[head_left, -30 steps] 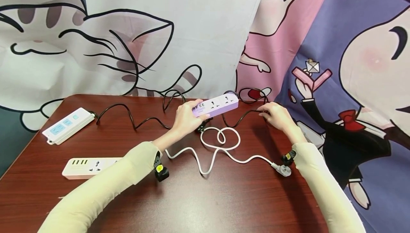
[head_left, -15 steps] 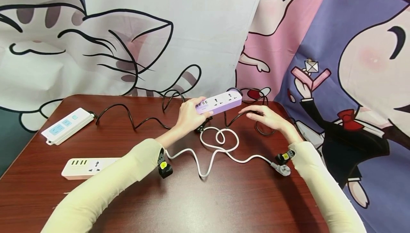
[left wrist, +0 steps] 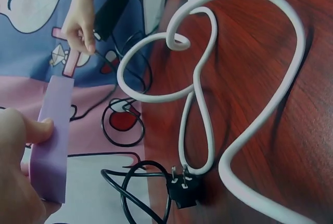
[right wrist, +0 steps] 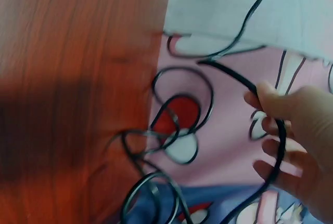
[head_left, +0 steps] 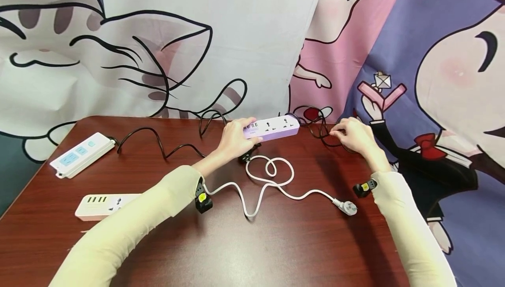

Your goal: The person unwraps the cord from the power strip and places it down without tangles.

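Note:
My left hand (head_left: 232,140) grips one end of a purple-sided power strip (head_left: 278,128) with a white socket face, raised near the table's far edge. The thumb presses on the strip's purple side (left wrist: 54,135) in the left wrist view. My right hand (head_left: 354,136), to the right of the strip, pinches a black cord (right wrist: 234,73) between thumb and forefinger. That cord runs from the strip's far end and hangs in loops (right wrist: 208,99) near the far edge. A black plug (left wrist: 183,188) with its prongs up lies on the table below the left hand.
A white cable (head_left: 252,212) winds across the table (head_left: 276,252) to a white plug (head_left: 349,208) at right. Two more power strips lie at left: a white-and-blue one (head_left: 83,154) and a white one (head_left: 106,206) partly under my left sleeve. A printed curtain (head_left: 268,41) hangs behind.
My right hand went left toward the strip along the black cord, then back out to the right, where it now pinches the cord. The left hand and strip have shifted slightly right.

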The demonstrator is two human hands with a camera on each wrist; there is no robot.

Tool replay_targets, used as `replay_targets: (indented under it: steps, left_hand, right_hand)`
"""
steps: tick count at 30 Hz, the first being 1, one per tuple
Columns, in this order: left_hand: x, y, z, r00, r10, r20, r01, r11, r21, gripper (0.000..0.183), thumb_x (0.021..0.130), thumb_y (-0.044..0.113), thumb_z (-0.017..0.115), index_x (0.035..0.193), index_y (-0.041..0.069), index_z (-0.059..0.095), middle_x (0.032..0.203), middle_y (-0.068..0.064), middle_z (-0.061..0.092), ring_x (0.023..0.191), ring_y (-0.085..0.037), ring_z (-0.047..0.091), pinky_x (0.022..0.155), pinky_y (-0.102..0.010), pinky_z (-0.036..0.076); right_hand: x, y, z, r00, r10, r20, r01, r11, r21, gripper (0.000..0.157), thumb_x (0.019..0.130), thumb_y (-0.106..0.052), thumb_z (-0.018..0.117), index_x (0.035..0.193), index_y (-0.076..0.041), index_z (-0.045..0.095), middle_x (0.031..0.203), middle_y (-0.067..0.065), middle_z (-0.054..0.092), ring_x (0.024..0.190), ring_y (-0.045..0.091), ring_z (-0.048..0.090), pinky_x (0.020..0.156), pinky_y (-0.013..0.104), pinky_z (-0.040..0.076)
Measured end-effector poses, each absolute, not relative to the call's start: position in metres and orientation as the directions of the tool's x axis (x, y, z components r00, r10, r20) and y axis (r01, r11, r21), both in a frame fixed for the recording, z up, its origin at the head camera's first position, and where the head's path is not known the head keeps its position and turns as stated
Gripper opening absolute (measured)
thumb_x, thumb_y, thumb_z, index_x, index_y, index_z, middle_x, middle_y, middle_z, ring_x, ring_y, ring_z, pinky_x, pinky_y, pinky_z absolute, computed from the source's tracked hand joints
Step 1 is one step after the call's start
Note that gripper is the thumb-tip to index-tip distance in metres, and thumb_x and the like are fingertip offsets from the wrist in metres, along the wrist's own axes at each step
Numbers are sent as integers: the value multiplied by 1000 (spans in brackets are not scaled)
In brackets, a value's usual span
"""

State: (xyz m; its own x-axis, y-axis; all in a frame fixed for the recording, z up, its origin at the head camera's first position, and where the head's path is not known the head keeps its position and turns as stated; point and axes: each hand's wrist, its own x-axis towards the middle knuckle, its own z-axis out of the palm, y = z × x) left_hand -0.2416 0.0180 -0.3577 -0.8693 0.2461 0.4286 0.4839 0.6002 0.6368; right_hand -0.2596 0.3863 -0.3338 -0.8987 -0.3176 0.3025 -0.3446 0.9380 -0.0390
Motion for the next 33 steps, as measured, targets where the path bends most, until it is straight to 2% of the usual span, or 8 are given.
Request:
replay_targets:
  steps: [5, 9, 12, 17, 23, 33]
  left_hand:
    - [-248, 24, -359, -869, 304, 390, 490, 630, 603, 56, 73, 26, 79, 123, 6, 65, 122, -13, 67, 111, -27, 62, 91, -41, 46]
    - [-253, 35, -360, -848, 363, 386, 526, 663, 533, 55, 73, 24, 79, 123, 6, 65, 122, -12, 67, 112, -28, 61, 93, -41, 46]
    - [-257, 47, -361, -837, 401, 371, 543, 689, 480, 55, 73, 26, 80, 122, 7, 66, 121, -12, 67, 110, -28, 62, 91, -40, 48]
    - [-268, 67, -367, -834, 437, 338, 548, 730, 408, 55, 74, 30, 80, 123, 8, 66, 115, -10, 69, 103, -27, 65, 86, -39, 50]
    - [-285, 86, -375, -832, 493, 256, 554, 769, 319, 45, 73, 29, 78, 113, 10, 68, 100, -8, 71, 91, -24, 66, 79, -38, 51]
    - [-296, 105, -387, -819, 567, 92, 571, 786, 239, 39, 79, 33, 75, 110, 10, 68, 106, -6, 70, 95, -24, 65, 81, -39, 52]
  right_hand:
    - [-256, 409, -338, -913, -117, 391, -187, 971, -146, 11, 85, -15, 68, 88, -7, 75, 90, 15, 68, 88, 38, 60, 72, 53, 45]
    - [-252, 426, -344, -912, 51, 407, -46, 973, -224, 17, 88, -17, 63, 93, -4, 74, 101, 21, 66, 100, 44, 57, 80, 58, 43]
    - [-248, 434, -351, -908, 120, 401, 15, 967, -256, 20, 90, -17, 61, 96, -4, 74, 107, 23, 65, 105, 45, 54, 84, 59, 42]
    - [-245, 437, -361, -907, 127, 402, 21, 966, -256, 20, 88, -15, 61, 97, -3, 74, 108, 25, 64, 106, 46, 54, 86, 58, 41]
    - [-245, 434, -370, -930, 104, 353, 19, 971, -237, 19, 88, -17, 60, 95, -5, 74, 102, 20, 65, 107, 44, 54, 86, 58, 42]
    - [-249, 426, -376, -951, 68, 302, 12, 983, -182, 16, 89, -17, 62, 92, -7, 74, 99, 20, 65, 103, 43, 55, 82, 59, 43]
